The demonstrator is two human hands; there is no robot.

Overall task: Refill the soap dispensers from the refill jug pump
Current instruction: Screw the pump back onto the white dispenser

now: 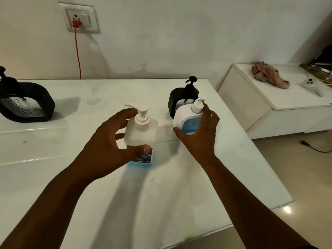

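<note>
1. My left hand (109, 141) is cupping the square clear bottle (141, 139), which is standing upright on the white counter (179, 186); my thumb is lying across its label in front and my fingers are reaching round behind, loosely curled.
2. My right hand (199, 133) is gripping the round white bottle (186, 121), thumb under its near side, fingers wrapping its far shoulder beside the pump.
3. A black dispenser (181, 97) is standing just behind that round bottle.
4. Another black dispenser (25, 103) is sitting well apart at the far left.

White wall (161, 33) behind a white worktop (89, 97); a wall socket (79, 17) holds a red plug (76, 23); low white cabinet (251, 105) right.
</note>
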